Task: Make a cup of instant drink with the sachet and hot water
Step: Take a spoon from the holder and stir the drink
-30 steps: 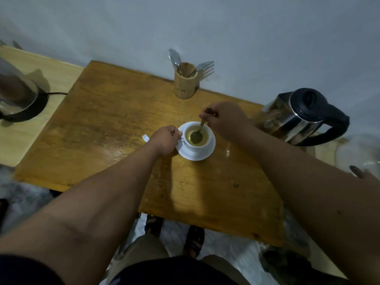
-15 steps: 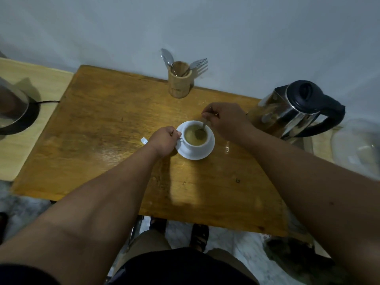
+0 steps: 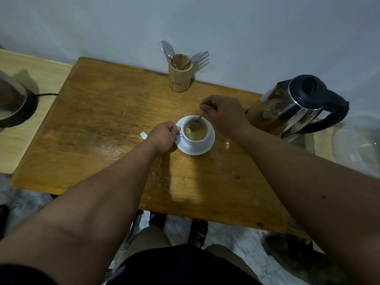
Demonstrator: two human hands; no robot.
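Two hands are busy with one small white cup [image 3: 195, 133], which sits on a white saucer [image 3: 207, 148] near the middle of the wooden table [image 3: 102, 124]. The cup is full of a pale brown drink, so the water and powder look to be in already, and the step now seems to be stirring. The left hand [image 3: 163, 136] is at the cup's handle, with its fingers curled tight together around it, holding the cup in place. The right hand [image 3: 224, 114] is above the far rim, and its fingers [image 3: 205, 106] are pinched shut on the top of a thin spoon [image 3: 196, 122]. The spoon's bowl is down in the drink. To stir well, the spoon should go round slowly and stay low, so nothing splashes over the rim onto the saucer. The left hand should hold firm so the cup does not slide or tip. A gentle scrape along the bottom would help lift any powder stuck there. A little white scrap [image 3: 143, 135] lies on the table just beside the left hand; it may be part of the sachet, but I cannot tell. The kettle [image 3: 294, 108] stands to the right, close to the right arm, so the elbow should not bump it.
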